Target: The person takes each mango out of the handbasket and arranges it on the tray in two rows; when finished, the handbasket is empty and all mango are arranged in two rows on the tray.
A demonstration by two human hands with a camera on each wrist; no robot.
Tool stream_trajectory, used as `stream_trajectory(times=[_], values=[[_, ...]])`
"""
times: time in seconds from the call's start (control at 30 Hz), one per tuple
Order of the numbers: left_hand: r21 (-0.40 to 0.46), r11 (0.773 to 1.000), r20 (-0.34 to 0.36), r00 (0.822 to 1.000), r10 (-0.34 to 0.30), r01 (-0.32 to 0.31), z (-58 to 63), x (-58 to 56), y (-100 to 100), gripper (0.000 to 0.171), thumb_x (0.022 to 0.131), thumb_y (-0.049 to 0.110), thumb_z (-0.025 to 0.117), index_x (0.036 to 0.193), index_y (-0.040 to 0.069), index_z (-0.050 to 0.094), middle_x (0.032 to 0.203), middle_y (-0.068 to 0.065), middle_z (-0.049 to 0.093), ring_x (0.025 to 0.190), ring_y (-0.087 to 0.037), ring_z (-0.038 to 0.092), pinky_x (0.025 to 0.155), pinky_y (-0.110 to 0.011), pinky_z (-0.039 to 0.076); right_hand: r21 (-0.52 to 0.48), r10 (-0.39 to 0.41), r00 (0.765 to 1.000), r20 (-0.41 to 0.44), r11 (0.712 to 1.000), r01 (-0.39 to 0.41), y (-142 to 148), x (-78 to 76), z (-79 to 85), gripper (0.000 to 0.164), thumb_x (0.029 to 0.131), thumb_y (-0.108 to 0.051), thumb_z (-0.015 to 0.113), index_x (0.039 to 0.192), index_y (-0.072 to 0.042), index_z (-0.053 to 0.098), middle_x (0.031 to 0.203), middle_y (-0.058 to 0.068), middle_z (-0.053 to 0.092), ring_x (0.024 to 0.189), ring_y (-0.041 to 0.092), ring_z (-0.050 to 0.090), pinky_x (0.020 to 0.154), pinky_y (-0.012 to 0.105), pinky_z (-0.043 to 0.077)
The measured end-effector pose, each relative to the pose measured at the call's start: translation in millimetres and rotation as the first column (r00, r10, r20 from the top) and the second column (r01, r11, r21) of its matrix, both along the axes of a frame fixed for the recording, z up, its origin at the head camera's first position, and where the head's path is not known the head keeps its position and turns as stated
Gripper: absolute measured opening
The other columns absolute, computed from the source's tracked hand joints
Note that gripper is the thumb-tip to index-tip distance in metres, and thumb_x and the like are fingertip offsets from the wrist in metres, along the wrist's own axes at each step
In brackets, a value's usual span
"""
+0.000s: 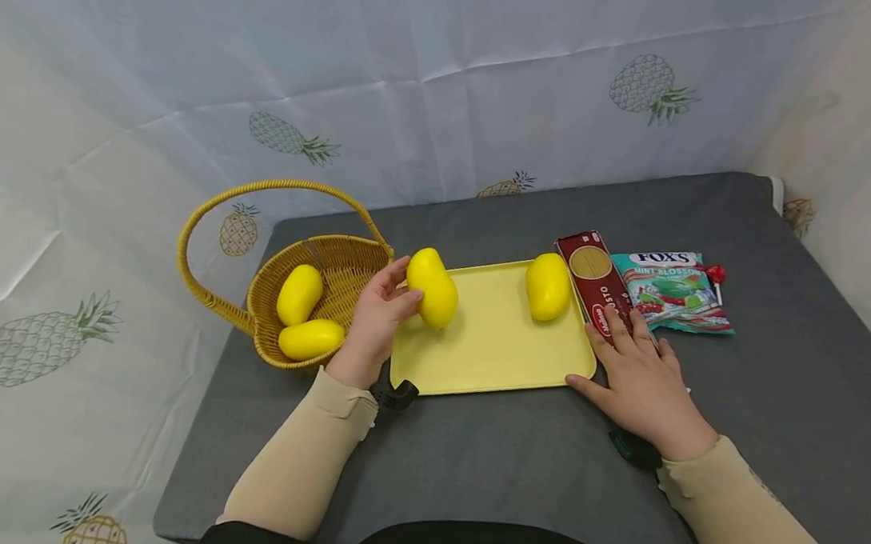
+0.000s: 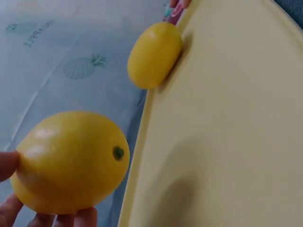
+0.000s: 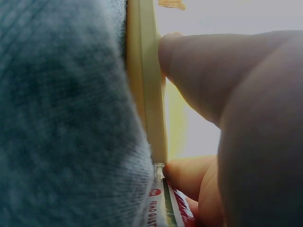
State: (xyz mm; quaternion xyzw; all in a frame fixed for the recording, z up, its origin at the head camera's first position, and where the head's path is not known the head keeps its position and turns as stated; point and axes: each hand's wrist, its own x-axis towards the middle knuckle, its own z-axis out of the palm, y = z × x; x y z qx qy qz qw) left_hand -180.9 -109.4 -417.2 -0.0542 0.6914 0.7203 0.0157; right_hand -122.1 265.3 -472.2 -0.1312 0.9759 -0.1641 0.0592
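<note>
My left hand holds a yellow mango between thumb and fingers, above the left end of a pale yellow tray. In the left wrist view this mango shows a green stem spot, and its shadow falls on the tray. A second mango lies at the tray's right end. My right hand rests with spread fingers at the tray's right edge, its fingertips on a dark red biscuit box. The right wrist view shows the thumb against the tray's rim.
Left of the tray stands a yellow wicker basket with a tall handle; two mangoes lie in it. Beside the box are a Fox's candy bag and a red lollipop. A pineapple-print curtain hangs behind the grey table.
</note>
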Motion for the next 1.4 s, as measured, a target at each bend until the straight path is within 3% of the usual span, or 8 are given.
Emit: stream_trajectory(times=[0.2, 0.27, 0.5, 0.77, 1.03, 1.27, 1.4], values=[[-0.049, 0.999, 0.125, 0.992, 0.008, -0.002, -8.5, -8.0, 14, 0.067, 0.107, 0.0, 0.068, 0.169, 0.012, 0.044, 0.165, -0.015, 0.05, 0.142, -0.036, 0.061, 0.112, -0.048, 0.058, 0.005, -0.006, 1.0, 0.008, 1.0, 0.006, 0, 0.5, 2.1, 0.105, 0.097, -0.069, 0.072, 0.171, -0.002, 0.038, 0.179, 0.033, 0.017, 0.167, 0.058, 0.001, 0.118, 0.091, 0.012], [-0.063, 0.998, 0.152, 0.988, 0.028, -0.019, -12.4, -10.6, 15, 0.066, 0.108, 0.004, 0.067, 0.169, 0.012, 0.043, 0.165, -0.014, 0.05, 0.143, -0.036, 0.061, 0.114, -0.052, 0.057, 0.003, -0.005, 1.0, 0.005, 1.0, 0.005, -1, 0.7, 2.3, 0.105, 0.097, -0.069, 0.072, 0.17, -0.002, 0.038, 0.179, 0.033, 0.017, 0.167, 0.059, 0.001, 0.118, 0.091, 0.012], [-0.102, 0.994, 0.203, 0.977, 0.059, -0.039, -25.9, -13.9, 12, 0.062, 0.114, 0.014, 0.063, 0.171, 0.013, 0.038, 0.164, -0.017, 0.049, 0.145, -0.036, 0.058, 0.115, -0.054, 0.054, 0.007, -0.001, 1.0, 0.004, 1.0, 0.001, -4, 0.3, 1.7, 0.104, 0.097, -0.069, 0.072, 0.17, -0.003, 0.039, 0.179, 0.032, 0.018, 0.167, 0.057, 0.001, 0.119, 0.091, 0.013], [-0.173, 0.983, 0.199, 0.975, 0.095, -0.06, -29.9, -20.6, 14, 0.058, 0.116, 0.02, 0.059, 0.17, 0.012, 0.04, 0.165, -0.017, 0.049, 0.148, -0.034, 0.056, 0.117, -0.052, 0.053, 0.01, -0.007, 1.0, -0.005, 1.0, 0.007, -4, 0.2, 2.6, 0.102, 0.098, -0.066, 0.074, 0.17, -0.002, 0.04, 0.179, 0.033, 0.02, 0.167, 0.058, 0.004, 0.119, 0.09, 0.013], [-0.276, 0.958, 0.197, 0.972, 0.131, -0.073, -26.1, -20.1, 17, 0.056, 0.118, 0.023, 0.053, 0.171, 0.012, 0.04, 0.175, -0.015, 0.041, 0.16, -0.031, 0.043, 0.127, -0.048, 0.044, 0.004, -0.002, 1.0, 0.003, 1.0, 0.002, -4, 0.5, 1.3, 0.103, 0.098, -0.067, 0.073, 0.17, -0.002, 0.039, 0.179, 0.033, 0.019, 0.167, 0.059, 0.003, 0.119, 0.091, 0.012], [-0.322, 0.947, 0.206, 0.976, 0.077, -0.007, -16.0, -13.3, 15, 0.065, 0.118, 0.03, 0.053, 0.177, 0.018, 0.029, 0.183, -0.008, 0.028, 0.169, -0.029, 0.028, 0.136, -0.048, 0.03, 0.008, 0.002, 1.0, 0.004, 1.0, -0.002, -4, 0.0, 2.9, 0.102, 0.098, -0.066, 0.074, 0.17, -0.002, 0.039, 0.179, 0.034, 0.019, 0.166, 0.059, 0.003, 0.119, 0.091, 0.013], [-0.36, 0.932, 0.229, 0.973, 0.041, 0.046, -8.6, -7.1, 15, 0.068, 0.117, 0.035, 0.055, 0.178, 0.024, 0.026, 0.184, -0.003, 0.025, 0.169, -0.03, 0.028, 0.136, -0.051, 0.029, 0.008, 0.001, 1.0, 0.013, 1.0, -0.001, -3, -0.5, 3.1, 0.104, 0.098, -0.067, 0.073, 0.171, -0.002, 0.038, 0.179, 0.034, 0.017, 0.166, 0.06, 0.003, 0.119, 0.091, 0.012]])
